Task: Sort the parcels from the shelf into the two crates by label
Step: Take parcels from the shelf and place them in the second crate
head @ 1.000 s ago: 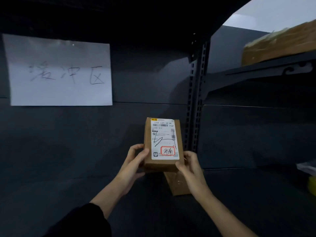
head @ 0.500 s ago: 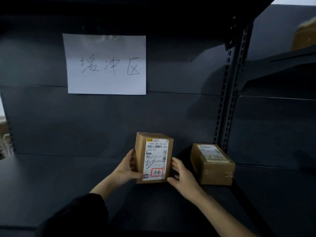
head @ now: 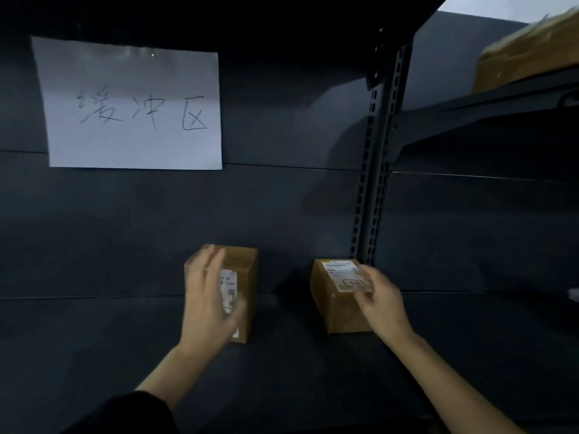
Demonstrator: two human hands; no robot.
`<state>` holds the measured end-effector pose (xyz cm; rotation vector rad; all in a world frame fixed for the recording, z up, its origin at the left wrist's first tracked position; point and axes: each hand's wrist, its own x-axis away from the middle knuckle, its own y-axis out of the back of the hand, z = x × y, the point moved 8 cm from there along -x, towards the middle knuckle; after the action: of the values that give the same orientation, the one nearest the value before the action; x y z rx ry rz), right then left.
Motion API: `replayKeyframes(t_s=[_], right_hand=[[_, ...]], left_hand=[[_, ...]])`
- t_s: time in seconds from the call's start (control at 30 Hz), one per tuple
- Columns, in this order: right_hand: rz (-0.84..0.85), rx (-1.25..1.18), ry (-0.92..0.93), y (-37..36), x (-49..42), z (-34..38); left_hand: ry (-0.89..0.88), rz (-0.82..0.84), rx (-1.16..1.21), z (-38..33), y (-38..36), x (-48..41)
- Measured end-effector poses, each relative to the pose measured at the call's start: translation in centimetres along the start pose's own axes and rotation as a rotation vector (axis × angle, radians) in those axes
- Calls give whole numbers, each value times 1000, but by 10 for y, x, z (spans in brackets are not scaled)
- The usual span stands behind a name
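Two brown parcels stand well apart on the lower shelf [head: 94, 355]: an upright parcel [head: 247, 277] and a low parcel [head: 332, 299]. The left grip [head: 206, 299], fingers straight and spread, covers the upright parcel's front. The right grip [head: 382, 299] touches the low parcel's label, but blur hides whether it grasps. One more box [head: 526, 54] sits higher up.

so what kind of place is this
Most likely a parcel sorting or storage room. Dark metal shelving with a slotted upright holds the left parcel and the right parcel, both brown cardboard with printed shipping labels. A handwritten paper sign is stuck to the back panel.
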<state>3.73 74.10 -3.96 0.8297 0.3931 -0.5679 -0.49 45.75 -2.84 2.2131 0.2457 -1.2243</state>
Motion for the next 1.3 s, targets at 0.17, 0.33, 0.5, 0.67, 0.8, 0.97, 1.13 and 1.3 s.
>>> replayKeyframes(t_s=[0.17,0.33,0.5,0.67,0.8,0.97,1.13,1.3], right_hand=[[-41,21,-217,21,-2,-51],[96,-131,-473,8,2,-88],[237,-480,-614,-18,14,-84],[155,-624,-513,-16,21,-84],[148,-563,-382,-12,28,-73],[150,-523,-317,-17,33,-62],[200,-433,-309,-30,44,-49],[286,-222,-246,-54,56,-29]], left_hand=[[2,403,162,-54,-85,7],[667,706,559,-55,-159,16],[936,801,688,-51,-193,31],[720,814,731,-59,-186,27],[536,798,686,-60,-165,25],[442,787,601,-55,-153,27],[318,773,373,-38,-138,34],[249,764,174,-22,-119,49]])
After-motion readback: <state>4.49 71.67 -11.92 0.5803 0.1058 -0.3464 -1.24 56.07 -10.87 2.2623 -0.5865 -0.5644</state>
